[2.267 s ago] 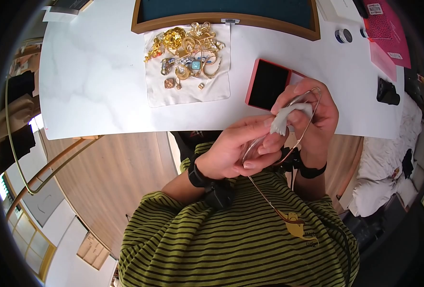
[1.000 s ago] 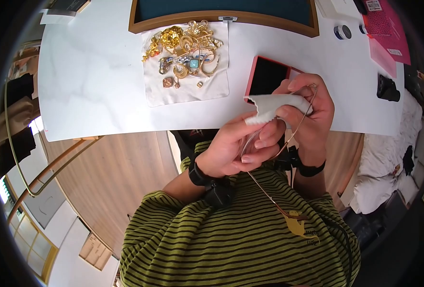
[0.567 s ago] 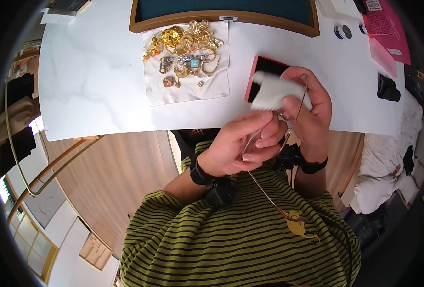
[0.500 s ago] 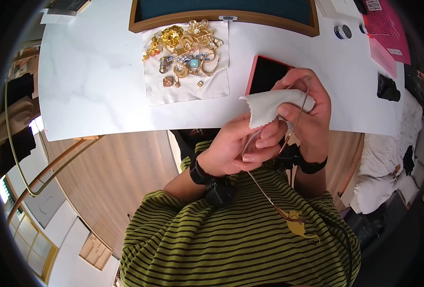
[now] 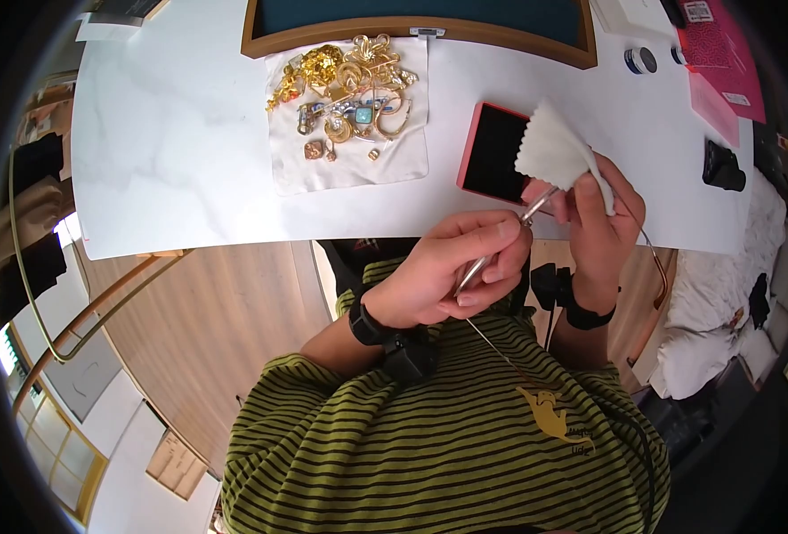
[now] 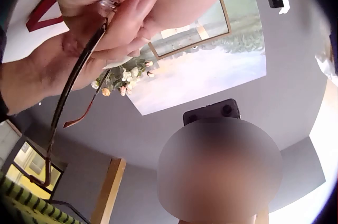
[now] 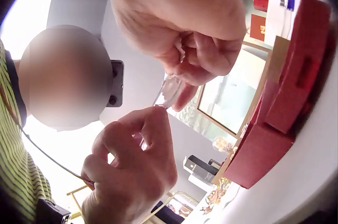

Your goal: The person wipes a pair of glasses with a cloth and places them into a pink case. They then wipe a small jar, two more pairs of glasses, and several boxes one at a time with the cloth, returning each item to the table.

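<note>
My left hand (image 5: 456, 267) grips a pair of thin-framed eyeglasses (image 5: 475, 270) by one side, fingers curled round it. One temple (image 6: 79, 65) runs down past the hand in the left wrist view. My right hand (image 5: 606, 209) pinches a small white lens cloth (image 5: 554, 147) with a zigzag edge, its free part standing up above the fingers. The other temple (image 5: 655, 271) sticks out beyond the right hand. Between the two hands a clear lens (image 7: 170, 91) shows in the right wrist view. The right hand's fingers hide part of the far side of the frame.
A red box (image 5: 490, 149) with a black inside lies just beyond the hands. Gold jewellery (image 5: 349, 84) is heaped on a white cloth (image 5: 349, 178) at the left. A wooden case (image 5: 420, 43) stands behind, a small jar (image 5: 641, 60) and a black pouch (image 5: 722, 167) to the right.
The right hand has moved right and turned, and the cloth now stands up rather than lying over the left fingers. The eyeglasses have turned, one temple swinging to the right.
</note>
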### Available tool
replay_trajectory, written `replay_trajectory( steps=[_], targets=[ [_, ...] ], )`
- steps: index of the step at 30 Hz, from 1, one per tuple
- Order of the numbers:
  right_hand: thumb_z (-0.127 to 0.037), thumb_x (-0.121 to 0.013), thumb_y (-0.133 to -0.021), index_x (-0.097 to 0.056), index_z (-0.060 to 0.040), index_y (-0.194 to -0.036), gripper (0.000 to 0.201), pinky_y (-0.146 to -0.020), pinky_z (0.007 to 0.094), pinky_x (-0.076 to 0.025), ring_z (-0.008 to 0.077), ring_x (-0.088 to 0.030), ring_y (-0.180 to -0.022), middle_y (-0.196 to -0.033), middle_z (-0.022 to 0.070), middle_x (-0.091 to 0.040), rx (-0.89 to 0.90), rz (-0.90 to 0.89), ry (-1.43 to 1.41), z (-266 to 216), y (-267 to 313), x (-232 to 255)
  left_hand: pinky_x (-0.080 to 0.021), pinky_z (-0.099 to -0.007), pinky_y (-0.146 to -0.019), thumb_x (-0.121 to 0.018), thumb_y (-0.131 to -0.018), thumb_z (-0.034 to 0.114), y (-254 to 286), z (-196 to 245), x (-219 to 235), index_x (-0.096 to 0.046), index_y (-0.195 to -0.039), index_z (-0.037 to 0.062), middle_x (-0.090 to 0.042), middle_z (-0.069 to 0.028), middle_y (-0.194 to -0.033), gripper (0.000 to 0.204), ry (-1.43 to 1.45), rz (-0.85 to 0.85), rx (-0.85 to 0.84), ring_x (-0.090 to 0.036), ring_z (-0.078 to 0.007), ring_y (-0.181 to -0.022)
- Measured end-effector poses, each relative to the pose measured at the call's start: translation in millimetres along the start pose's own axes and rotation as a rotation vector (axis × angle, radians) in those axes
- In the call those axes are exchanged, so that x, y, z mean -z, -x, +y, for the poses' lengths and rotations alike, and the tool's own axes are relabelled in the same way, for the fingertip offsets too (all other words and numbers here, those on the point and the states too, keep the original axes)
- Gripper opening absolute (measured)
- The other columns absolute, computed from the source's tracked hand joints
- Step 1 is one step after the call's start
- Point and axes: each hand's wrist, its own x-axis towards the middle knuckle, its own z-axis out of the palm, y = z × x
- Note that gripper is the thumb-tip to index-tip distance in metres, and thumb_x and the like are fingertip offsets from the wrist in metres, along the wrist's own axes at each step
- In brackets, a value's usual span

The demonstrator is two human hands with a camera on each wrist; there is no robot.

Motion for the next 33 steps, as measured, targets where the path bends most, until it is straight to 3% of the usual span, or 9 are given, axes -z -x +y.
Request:
replay_trajectory(
  steps=[4, 7, 9, 11, 14, 16, 26, 29, 33],
  targets=[
    [-0.009, -0.055, -0.093, -0.060, 0.0098, -0.103, 0.022, -0.049, 0.0208, -0.036, 0.0076, -0.045, -0.053, -0.072, 0.0069, -0.060, 0.109, 0.010, 0.032, 1, 5, 3, -0.021, -0.0186, -0.033, -0.041, -0.100, 0.027, 1, 4, -10, -0.043, -0.071, 0.0037, -0.037, -0.0002, -0.065, 0.037, -0.224, 0.028, -0.034, -0.033, -0.0045, -0.041],
    [-0.019, -0.053, -0.096, -0.060, 0.0086, -0.099, 0.029, -0.047, 0.0215, -0.034, 0.0073, -0.044, -0.052, -0.069, 0.0057, -0.059, 0.145, 0.183, -0.112, 4, 10, -8, -0.020, -0.0188, -0.033, -0.042, -0.100, 0.024, 3, 6, -13, -0.045, -0.072, 0.0017, -0.037, 0.0000, -0.064, 0.036, -0.291, 0.062, -0.118, -0.032, -0.0046, -0.040],
    [-0.028, -0.047, -0.099, -0.060, 0.0064, -0.095, 0.037, -0.046, 0.0232, -0.033, 0.0078, -0.043, -0.052, -0.065, 0.0041, -0.056, 0.090, 0.101, -0.134, 3, 14, -8, -0.021, -0.0189, -0.034, -0.042, -0.100, 0.023, 5, 5, -16, -0.047, -0.074, 0.0001, -0.037, -0.0002, -0.063, 0.035, -0.364, 0.081, -0.137, -0.032, -0.0046, -0.040],
    [-0.033, -0.041, -0.101, -0.058, 0.0044, -0.096, 0.042, -0.046, 0.0246, -0.032, 0.0087, -0.043, -0.051, -0.062, 0.0029, -0.053, -0.007, 0.183, -0.117, -1, 20, -14, -0.021, -0.0190, -0.034, -0.042, -0.100, 0.021, 7, 3, -19, -0.048, -0.075, -0.0014, -0.038, -0.0003, -0.063, 0.034, -0.434, 0.099, -0.151, -0.031, -0.0046, -0.039],
    [-0.032, -0.041, -0.100, -0.056, 0.0049, -0.103, 0.040, -0.047, 0.0248, -0.033, 0.0095, -0.044, -0.052, -0.061, 0.0034, -0.052, -0.027, 0.110, -0.312, 1, 24, -13, -0.023, -0.0190, -0.035, -0.041, -0.099, 0.020, 9, 3, -23, -0.053, -0.079, -0.0049, -0.041, -0.0014, -0.063, 0.034, -0.461, 0.109, -0.196, -0.033, -0.0047, -0.039],
    [-0.034, -0.042, -0.100, -0.053, 0.0048, -0.106, 0.041, -0.047, 0.0248, -0.034, 0.0099, -0.044, -0.052, -0.060, 0.0036, -0.051, -0.032, -0.081, -0.364, 3, 26, -7, -0.026, -0.0191, -0.038, -0.042, -0.100, 0.017, 11, 4, -28, -0.057, -0.084, -0.0025, -0.043, 0.0023, -0.055, 0.029, -0.549, 0.106, -0.261, -0.035, -0.0032, -0.038],
    [-0.045, -0.057, -0.091, -0.051, 0.0027, -0.107, 0.051, -0.057, 0.0261, -0.040, 0.0106, -0.047, -0.059, -0.067, 0.0014, -0.051, -0.091, -0.418, -0.369, -21, 34, 6, -0.033, -0.0228, -0.044, -0.053, -0.093, 0.006, 13, 17, -39, -0.062, -0.084, -0.0034, -0.052, -0.0037, -0.066, 0.015, -0.803, 0.038, -0.415, -0.046, -0.0077, -0.047],
    [-0.045, -0.062, -0.087, -0.051, 0.0020, -0.107, 0.052, -0.059, 0.0263, -0.041, 0.0105, -0.046, -0.062, -0.070, 0.0007, -0.051, -0.210, -0.299, -0.303, -34, 36, -1, -0.036, -0.0230, -0.046, -0.054, -0.087, 0.003, 9, 14, -37, -0.063, -0.084, -0.0066, -0.059, -0.0094, -0.074, 0.014, -0.947, 0.028, -0.560, -0.047, -0.0080, -0.047],
    [-0.039, -0.066, -0.085, -0.051, 0.0021, -0.106, 0.048, -0.061, 0.0248, -0.040, 0.0098, -0.048, -0.066, -0.075, 0.0016, -0.053, -0.229, -0.255, -0.326, -34, 32, -1, -0.038, -0.0265, -0.048, -0.062, -0.083, 0.002, 7, 8, -34, -0.068, -0.084, -0.0013, -0.057, -0.0077, -0.073, 0.007, -1.224, -0.006, -0.626, -0.051, -0.0134, -0.054]
  ],
)
